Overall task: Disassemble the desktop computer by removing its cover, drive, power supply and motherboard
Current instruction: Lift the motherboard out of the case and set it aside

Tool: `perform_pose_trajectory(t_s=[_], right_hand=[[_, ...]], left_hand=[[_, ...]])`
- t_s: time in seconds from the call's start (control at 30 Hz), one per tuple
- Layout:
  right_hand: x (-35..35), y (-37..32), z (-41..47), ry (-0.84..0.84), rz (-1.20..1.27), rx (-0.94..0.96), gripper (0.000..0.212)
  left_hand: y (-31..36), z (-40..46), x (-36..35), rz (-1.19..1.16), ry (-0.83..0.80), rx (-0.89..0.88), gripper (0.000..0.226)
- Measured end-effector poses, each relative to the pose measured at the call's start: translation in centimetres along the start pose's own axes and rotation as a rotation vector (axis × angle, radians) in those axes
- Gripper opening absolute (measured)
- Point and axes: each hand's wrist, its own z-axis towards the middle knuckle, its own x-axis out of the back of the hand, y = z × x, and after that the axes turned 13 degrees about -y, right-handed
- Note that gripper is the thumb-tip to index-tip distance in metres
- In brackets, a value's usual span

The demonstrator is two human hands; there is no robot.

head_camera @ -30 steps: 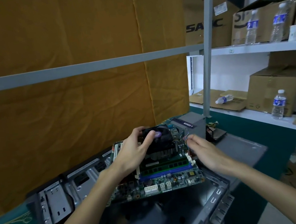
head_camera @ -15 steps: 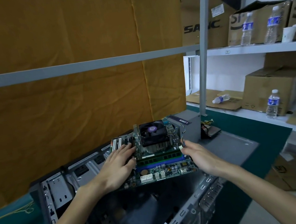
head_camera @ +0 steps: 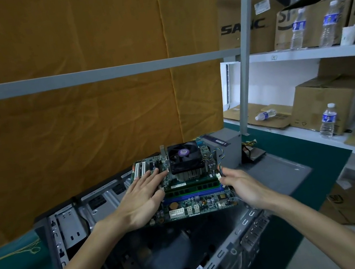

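Note:
A green motherboard with a black fan and heatsink is held above the open dark computer case. My left hand lies flat on the board's left part, fingers straight and pointing toward the fan. My right hand grips the board's right edge near the memory slots, fingers curled round it. The grey side cover lies flat on the green table to the right. A grey power supply with loose coloured wires stands behind the board.
A yellow cloth hangs behind a grey rail. A grey upright post stands at the table's right. White shelves on the right carry cardboard boxes and water bottles. More cardboard lies on the floor at the right.
My left hand left the fan and came down flat on the board's left side. The board has lifted a little and moved away from me over the case. My right hand keeps its hold.

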Motion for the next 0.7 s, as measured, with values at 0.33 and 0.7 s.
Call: perform_pose_trajectory(t_s=[0.33,0.7], right_hand=[[0.0,-1.3,-1.1,-0.008,0.005,-0.020,0.057],[0.2,-1.5,-1.7,-0.033,0.034,-0.008,0.056]], left_hand=[[1.0,-0.6,0.0,0.001,0.012,0.011,0.074],[0.0,0.0,-0.4,0.049,0.019,-0.008,0.052]])
